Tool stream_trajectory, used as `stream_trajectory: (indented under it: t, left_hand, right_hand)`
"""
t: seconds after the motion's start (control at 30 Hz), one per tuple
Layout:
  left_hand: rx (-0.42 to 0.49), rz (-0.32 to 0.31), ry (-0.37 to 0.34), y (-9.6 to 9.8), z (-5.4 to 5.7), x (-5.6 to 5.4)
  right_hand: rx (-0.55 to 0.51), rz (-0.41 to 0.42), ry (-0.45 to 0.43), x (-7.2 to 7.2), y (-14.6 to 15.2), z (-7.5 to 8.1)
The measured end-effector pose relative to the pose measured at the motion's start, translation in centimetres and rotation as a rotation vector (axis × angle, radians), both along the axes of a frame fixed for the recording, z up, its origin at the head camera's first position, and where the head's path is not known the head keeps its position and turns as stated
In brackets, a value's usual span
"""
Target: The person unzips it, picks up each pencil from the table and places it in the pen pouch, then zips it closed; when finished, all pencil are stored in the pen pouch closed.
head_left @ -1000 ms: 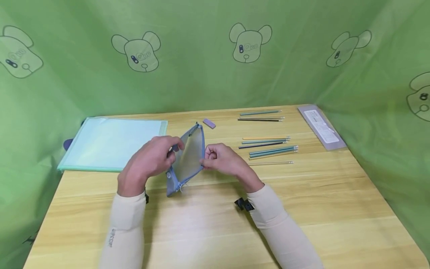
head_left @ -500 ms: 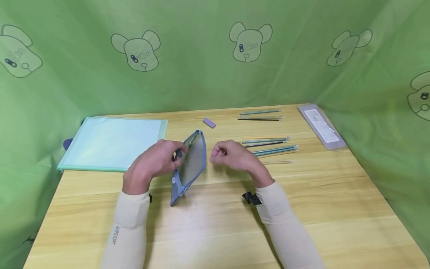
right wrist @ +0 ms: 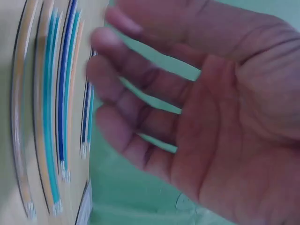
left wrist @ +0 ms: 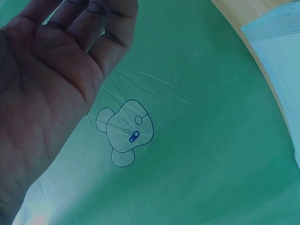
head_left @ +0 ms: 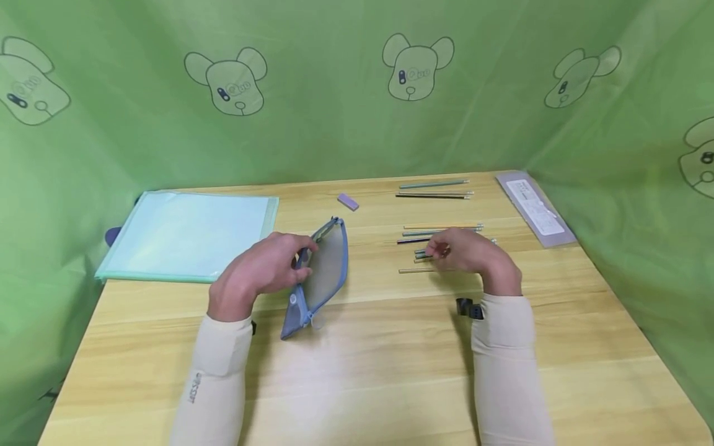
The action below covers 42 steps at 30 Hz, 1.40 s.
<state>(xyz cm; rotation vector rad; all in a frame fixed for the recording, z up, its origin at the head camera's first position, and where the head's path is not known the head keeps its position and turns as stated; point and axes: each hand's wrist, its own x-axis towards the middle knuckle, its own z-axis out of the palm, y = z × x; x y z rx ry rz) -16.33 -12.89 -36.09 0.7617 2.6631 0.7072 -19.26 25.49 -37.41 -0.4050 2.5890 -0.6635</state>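
The person's left grip [head_left: 268, 265] pinches the left edge of a blue mesh pouch [head_left: 329, 269], which gapes open, tilted, left of the pencils [head_left: 414, 240]. The right grip [head_left: 467, 249] hangs over them, fingers bent and slightly spread (motion blur makes contact hard to judge). On the bench [head_left: 368, 371], beyond the pouch, lies a purple eraser [head_left: 348, 202].

Wood tbl [head_left: 362, 371] w/ pencils [head_left: 414, 240], purple block [head_left: 348, 202], lt-blue folder [head_left: 189, 235], labelled pkt [head_left: 535, 210].
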Motion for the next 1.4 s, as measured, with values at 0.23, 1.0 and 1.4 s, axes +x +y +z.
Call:
stream_trajectory:
  t: [0.23,1.0,1.4]
  left_hand:
    - [-0.006,0.012,-0.017,-0.1,0.0,0.0]
    - [-0.019,0.035,-0.035,-0.5,0.0,-0.1]
    - [-0.019,0.041,-0.030,-0.6,0.1,-0.1]
  right_hand:
    - [0.148,-0.009,-0.082,-0.6,1.1,-1.1]
    - [0.238,0.008,-0.020,-1.1,-1.3,-4.1]
    - [0.143,-0.008,0.055,-1.1,-5.1,-4.7]
